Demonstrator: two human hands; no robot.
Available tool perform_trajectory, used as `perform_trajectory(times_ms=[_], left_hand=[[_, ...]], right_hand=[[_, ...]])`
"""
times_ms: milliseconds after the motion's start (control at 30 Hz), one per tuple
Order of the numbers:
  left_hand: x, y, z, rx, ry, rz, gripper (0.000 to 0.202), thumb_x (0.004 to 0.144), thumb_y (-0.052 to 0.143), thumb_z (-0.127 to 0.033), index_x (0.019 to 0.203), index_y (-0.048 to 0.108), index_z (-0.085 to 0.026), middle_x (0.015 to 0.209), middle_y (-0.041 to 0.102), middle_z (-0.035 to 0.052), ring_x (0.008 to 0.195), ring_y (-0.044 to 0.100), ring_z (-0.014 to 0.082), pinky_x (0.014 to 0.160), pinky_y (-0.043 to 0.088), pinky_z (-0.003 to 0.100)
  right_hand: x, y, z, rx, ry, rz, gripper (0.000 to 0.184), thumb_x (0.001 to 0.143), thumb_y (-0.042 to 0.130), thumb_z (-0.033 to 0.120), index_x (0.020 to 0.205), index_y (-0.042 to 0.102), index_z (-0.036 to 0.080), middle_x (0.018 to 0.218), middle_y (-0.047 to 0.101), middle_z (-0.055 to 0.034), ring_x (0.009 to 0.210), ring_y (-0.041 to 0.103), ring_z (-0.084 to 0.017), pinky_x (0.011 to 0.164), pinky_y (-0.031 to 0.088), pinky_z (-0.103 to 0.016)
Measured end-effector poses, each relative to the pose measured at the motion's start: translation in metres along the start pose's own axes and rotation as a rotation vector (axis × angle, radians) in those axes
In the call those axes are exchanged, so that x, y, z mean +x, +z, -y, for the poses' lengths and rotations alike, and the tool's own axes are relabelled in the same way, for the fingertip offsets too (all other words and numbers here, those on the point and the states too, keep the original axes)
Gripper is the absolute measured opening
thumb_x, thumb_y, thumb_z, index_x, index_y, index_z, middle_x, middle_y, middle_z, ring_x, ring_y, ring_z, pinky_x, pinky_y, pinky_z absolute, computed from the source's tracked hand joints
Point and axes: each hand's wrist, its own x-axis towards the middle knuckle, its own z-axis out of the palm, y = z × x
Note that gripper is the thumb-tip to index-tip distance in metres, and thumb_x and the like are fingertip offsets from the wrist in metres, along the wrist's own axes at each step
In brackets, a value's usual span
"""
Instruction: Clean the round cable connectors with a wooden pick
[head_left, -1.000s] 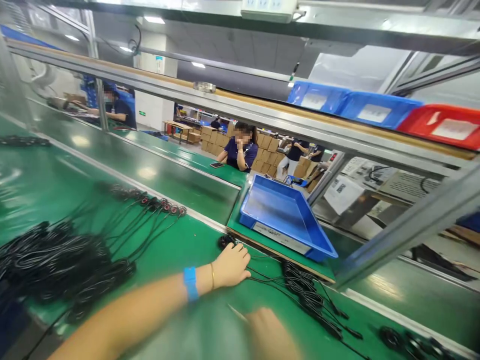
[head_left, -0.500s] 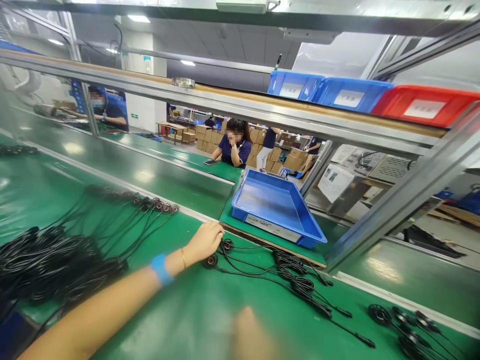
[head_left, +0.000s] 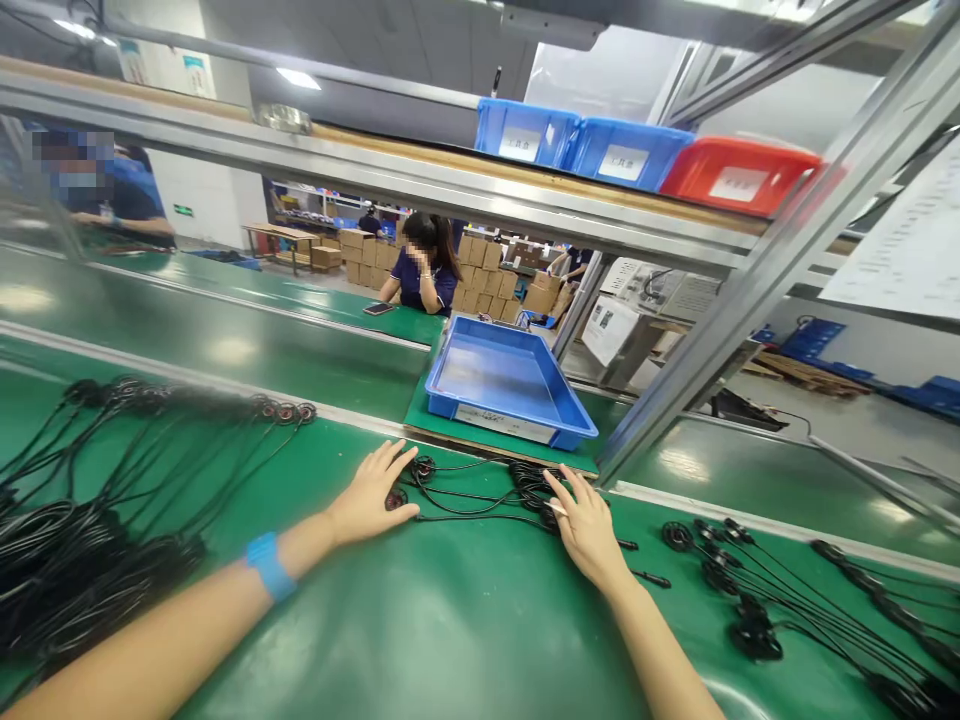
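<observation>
A black cable bundle (head_left: 529, 482) lies on the green work surface (head_left: 420, 630) in front of the blue tray, with round black-and-red ends (head_left: 422, 468) at its left. My left hand (head_left: 367, 500) rests by these round ends, fingers and thumb spread, partly covering one of them. Over the coiled part of the bundle is my right hand (head_left: 589, 525), its fingers apart and touching or just above the cables. A small pale sliver shows near its fingertips; I cannot make out what it is. The cable plugs (head_left: 651, 579) stick out beyond the right hand.
The blue tray (head_left: 510, 375) stands on a raised board. A large cable pile (head_left: 82, 570) lies to the left, more black cables (head_left: 810, 605) to the right. A metal post (head_left: 697, 290) rises at right. Bins (head_left: 630, 155) sit on the overhead shelf. A person (head_left: 424, 270) sits opposite.
My right hand, blurred low in the frame before, has moved up to the coiled cables. My left hand's fingers have spread beside the round ends. The camera view has turned to the right.
</observation>
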Motion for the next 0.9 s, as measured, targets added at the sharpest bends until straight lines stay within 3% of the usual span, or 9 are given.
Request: perform_trajectory(times_ms=[200, 367, 500, 633, 733, 833, 900], left_hand=[[0.017, -0.004, 0.000, 0.006, 0.049, 0.015, 0.081, 0.079, 0.067, -0.044, 0.150, 0.031, -0.028, 0.158, 0.030, 0.0082, 0.146, 0.020, 0.0358, 0.117, 0.020, 0.059], [0.022, -0.006, -0.007, -0.014, 0.087, 0.022, 0.063, 0.079, 0.065, -0.033, 0.139, 0.048, -0.027, 0.139, 0.056, 0.0066, 0.137, 0.036, 0.0318, 0.112, 0.033, 0.053], [0.004, -0.004, -0.022, -0.024, 0.114, 0.023, 0.055, 0.079, 0.063, -0.025, 0.133, 0.054, -0.024, 0.126, 0.063, 0.0058, 0.132, 0.040, 0.0293, 0.112, 0.037, 0.047], [-0.026, -0.004, -0.041, -0.042, 0.107, 0.025, 0.053, 0.081, 0.060, -0.024, 0.134, 0.053, -0.024, 0.128, 0.061, 0.0065, 0.133, 0.038, 0.0300, 0.113, 0.036, 0.048], [-0.040, -0.017, -0.048, -0.070, 0.078, 0.008, 0.058, 0.083, 0.061, -0.033, 0.138, 0.045, -0.024, 0.141, 0.048, 0.0102, 0.134, 0.035, 0.0328, 0.113, 0.033, 0.053], [-0.044, -0.041, -0.046, -0.077, 0.017, -0.034, 0.042, 0.090, 0.051, -0.032, 0.129, 0.047, -0.016, 0.126, 0.052, 0.0155, 0.119, 0.047, 0.0304, 0.102, 0.042, 0.050], [-0.044, -0.056, -0.045, -0.055, 0.037, 0.021, 0.031, 0.088, 0.056, -0.033, 0.115, 0.054, -0.019, 0.108, 0.059, 0.0087, 0.101, 0.056, 0.0240, 0.091, 0.049, 0.038]], right_hand=[[0.013, 0.014, -0.003, 0.026, -0.049, 0.130, 0.050, 0.098, 0.027, 0.030, 0.147, 0.038, 0.024, 0.148, 0.045, -0.0054, 0.130, 0.046, -0.020, 0.105, 0.041, -0.037], [0.017, 0.011, 0.000, -0.015, -0.027, 0.162, 0.051, 0.096, 0.027, 0.023, 0.143, 0.044, 0.019, 0.144, 0.049, -0.0085, 0.123, 0.049, -0.023, 0.101, 0.042, -0.041], [0.008, 0.006, 0.009, -0.025, -0.060, 0.177, 0.049, 0.094, 0.028, 0.022, 0.137, 0.052, 0.018, 0.135, 0.055, -0.0088, 0.112, 0.053, -0.023, 0.096, 0.044, -0.039], [-0.009, -0.008, 0.013, -0.029, -0.090, 0.185, 0.046, 0.093, 0.031, 0.024, 0.130, 0.058, 0.021, 0.118, 0.064, -0.0061, 0.096, 0.057, -0.020, 0.087, 0.048, -0.034], [-0.018, -0.024, 0.015, -0.050, -0.059, 0.142, 0.044, 0.093, 0.032, 0.028, 0.127, 0.059, 0.021, 0.118, 0.064, -0.0091, 0.101, 0.057, -0.024, 0.084, 0.049, -0.037], [-0.029, -0.032, 0.028, -0.034, -0.004, 0.059, 0.046, 0.095, 0.028, 0.033, 0.129, 0.055, 0.016, 0.116, 0.064, -0.0142, 0.103, 0.061, -0.027, 0.082, 0.051, -0.039], [-0.041, -0.027, 0.048, 0.048, 0.051, 0.051, 0.042, 0.096, 0.032, 0.038, 0.128, 0.054, 0.025, 0.095, 0.070, -0.0086, 0.071, 0.067, -0.021, 0.061, 0.053, -0.031]])
